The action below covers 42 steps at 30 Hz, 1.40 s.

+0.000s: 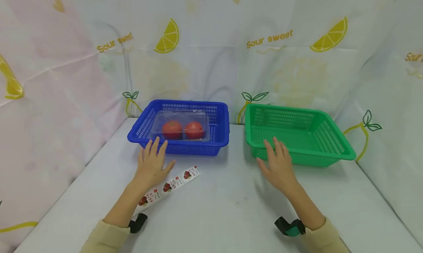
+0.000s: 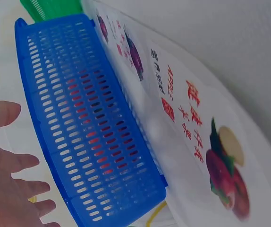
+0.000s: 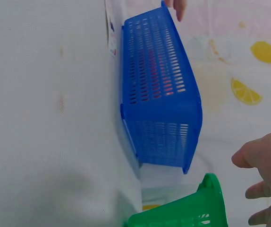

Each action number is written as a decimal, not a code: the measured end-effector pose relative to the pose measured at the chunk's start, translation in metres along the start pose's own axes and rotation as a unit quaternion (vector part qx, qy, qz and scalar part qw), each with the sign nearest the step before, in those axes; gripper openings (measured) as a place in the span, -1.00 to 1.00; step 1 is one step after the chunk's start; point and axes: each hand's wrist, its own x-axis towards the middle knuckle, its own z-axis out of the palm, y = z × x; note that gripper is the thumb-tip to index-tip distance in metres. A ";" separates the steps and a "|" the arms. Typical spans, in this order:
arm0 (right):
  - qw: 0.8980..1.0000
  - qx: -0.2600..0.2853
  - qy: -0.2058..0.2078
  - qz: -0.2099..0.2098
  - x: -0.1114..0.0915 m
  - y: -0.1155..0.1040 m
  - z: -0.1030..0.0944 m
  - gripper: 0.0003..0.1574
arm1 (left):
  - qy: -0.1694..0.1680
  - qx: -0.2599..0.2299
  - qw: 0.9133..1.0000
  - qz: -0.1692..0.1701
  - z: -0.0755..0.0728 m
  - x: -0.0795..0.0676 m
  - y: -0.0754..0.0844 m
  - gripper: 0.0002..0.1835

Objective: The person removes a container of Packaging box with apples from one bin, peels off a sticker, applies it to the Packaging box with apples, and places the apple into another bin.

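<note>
A clear plastic clamshell box [image 1: 183,117] with two red apples [image 1: 172,130] inside lies in the blue basket [image 1: 190,150]. My left hand [image 1: 152,166] hovers at the near left rim of that basket, its fingers spread and holding nothing. Beneath and beside this hand runs a strip of apple stickers [image 1: 172,185] on the table; it shows large in the left wrist view, printed with red lettering. In front of the green basket [image 1: 297,156] is my right hand [image 1: 278,168], fingers apart, nothing in its grasp. Whether either hand touches a basket rim I cannot tell.
Both baskets stand at the back of the white table [image 1: 224,216], with a gap between them. Behind and along the sides hangs a pale cloth [image 1: 211,73] printed with lemons and lettering. A black wrist device [image 1: 287,226] sits on each wrist.
</note>
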 end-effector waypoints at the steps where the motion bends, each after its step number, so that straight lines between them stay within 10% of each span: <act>1: 1.000 0.002 -0.001 -0.001 0.002 -0.001 0.001 -0.22 | 0.005 0.000 1.000 -0.001 -0.001 0.001 -0.001 -0.24; 17: 0.999 0.026 -0.025 -0.008 0.021 -0.025 0.011 -0.25 | 0.020 -0.033 0.998 -0.051 -0.028 0.015 -0.025 -0.29; 30: 0.997 0.072 -0.029 -0.029 0.042 -0.050 0.019 -0.30 | 0.021 -0.079 0.985 -0.153 -0.049 0.032 -0.054 -0.15; 42: 0.991 0.122 -0.029 -0.047 0.056 -0.063 0.030 -0.34 | -0.009 -0.151 0.966 -0.211 -0.025 0.044 -0.081 -0.17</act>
